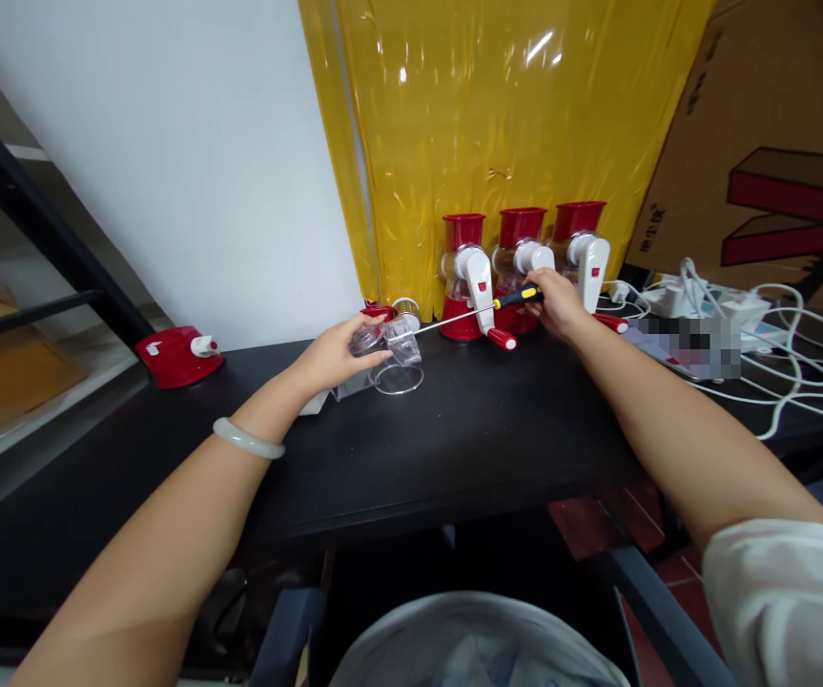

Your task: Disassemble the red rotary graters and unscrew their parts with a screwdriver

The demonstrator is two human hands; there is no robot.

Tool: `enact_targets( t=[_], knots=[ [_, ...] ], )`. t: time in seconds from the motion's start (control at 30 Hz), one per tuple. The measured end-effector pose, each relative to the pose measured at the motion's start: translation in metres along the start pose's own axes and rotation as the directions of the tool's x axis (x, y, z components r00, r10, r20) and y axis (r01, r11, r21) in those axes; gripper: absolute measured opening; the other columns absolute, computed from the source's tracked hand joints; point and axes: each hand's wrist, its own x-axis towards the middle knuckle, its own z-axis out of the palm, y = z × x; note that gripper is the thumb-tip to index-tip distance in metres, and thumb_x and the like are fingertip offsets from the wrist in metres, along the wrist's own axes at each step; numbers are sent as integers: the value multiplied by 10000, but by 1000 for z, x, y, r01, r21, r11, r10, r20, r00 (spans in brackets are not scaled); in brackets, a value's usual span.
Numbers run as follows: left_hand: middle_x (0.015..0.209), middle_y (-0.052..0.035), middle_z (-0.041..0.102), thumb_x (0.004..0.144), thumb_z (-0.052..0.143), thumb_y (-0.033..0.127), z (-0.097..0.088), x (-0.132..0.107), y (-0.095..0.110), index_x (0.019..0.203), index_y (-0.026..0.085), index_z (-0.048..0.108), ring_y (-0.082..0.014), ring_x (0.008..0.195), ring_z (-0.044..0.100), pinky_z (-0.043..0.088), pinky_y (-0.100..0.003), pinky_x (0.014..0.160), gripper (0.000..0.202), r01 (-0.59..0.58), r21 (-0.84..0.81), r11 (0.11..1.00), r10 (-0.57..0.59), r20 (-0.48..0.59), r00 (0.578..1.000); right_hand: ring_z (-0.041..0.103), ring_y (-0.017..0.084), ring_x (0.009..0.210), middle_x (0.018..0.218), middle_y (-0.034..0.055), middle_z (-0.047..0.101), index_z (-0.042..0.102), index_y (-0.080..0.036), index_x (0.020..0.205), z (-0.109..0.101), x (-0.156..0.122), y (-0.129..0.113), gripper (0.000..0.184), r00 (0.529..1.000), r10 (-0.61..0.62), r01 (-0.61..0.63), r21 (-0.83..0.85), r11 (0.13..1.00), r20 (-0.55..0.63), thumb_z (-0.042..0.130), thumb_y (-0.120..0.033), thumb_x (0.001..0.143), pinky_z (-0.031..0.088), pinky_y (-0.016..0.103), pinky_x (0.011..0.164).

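Note:
My left hand is closed round a clear plastic housing with a red part at its top, resting on the black table. My right hand grips the yellow-and-black handle of a screwdriver. Its long metal shaft points left and its tip meets the clear housing. A pale bangle sits on my left wrist. Three red and white hand-crank machines stand in a row just behind my right hand.
A red base part lies at the table's left end. White power strips and tangled cables cover the right side. Yellow plastic sheeting and a cardboard box stand behind. A black frame with shelves is at left.

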Motion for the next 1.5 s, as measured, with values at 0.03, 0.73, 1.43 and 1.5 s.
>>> enact_targets(
  t=[0.03, 0.73, 1.43, 1.5],
  knots=[
    [1123, -74, 675, 813, 667, 539, 0, 0, 0, 1274, 237, 548, -204, 851, 623, 486, -369, 793, 563, -3, 1, 1000, 3, 1, 1000, 357, 91, 402, 493, -76, 412, 495, -242, 703, 1, -2, -2, 226, 1000, 13, -13, 21, 1000, 1, 694, -345, 678, 476, 271, 446],
    [1101, -70, 679, 812, 664, 543, -1, 0, 1, 1270, 241, 545, -202, 828, 612, 487, -368, 778, 561, 23, 8, 1000, -23, 12, 1000, 401, 83, 414, 592, -80, 509, 462, -251, 793, 8, -8, -7, 225, 997, 69, -68, 28, 997, -44, 651, -302, 682, 492, 258, 445],
    [1107, -85, 684, 803, 666, 532, -1, -1, 4, 1268, 230, 550, -215, 845, 623, 488, -384, 795, 566, 32, 0, 999, -32, 7, 999, 400, 89, 413, 545, -69, 479, 491, -239, 746, 7, -10, -9, 168, 996, 87, -87, 73, 993, 9, 623, -284, 653, 492, 270, 460],
    [1100, -89, 686, 801, 668, 531, -2, -1, 4, 1261, 227, 554, -220, 843, 622, 490, -386, 790, 563, 37, 5, 999, -37, 9, 999, 406, 93, 413, 560, -61, 486, 490, -238, 742, 7, -11, -9, 173, 996, 85, -86, 91, 992, 19, 622, -311, 656, 489, 275, 452]
  ],
)
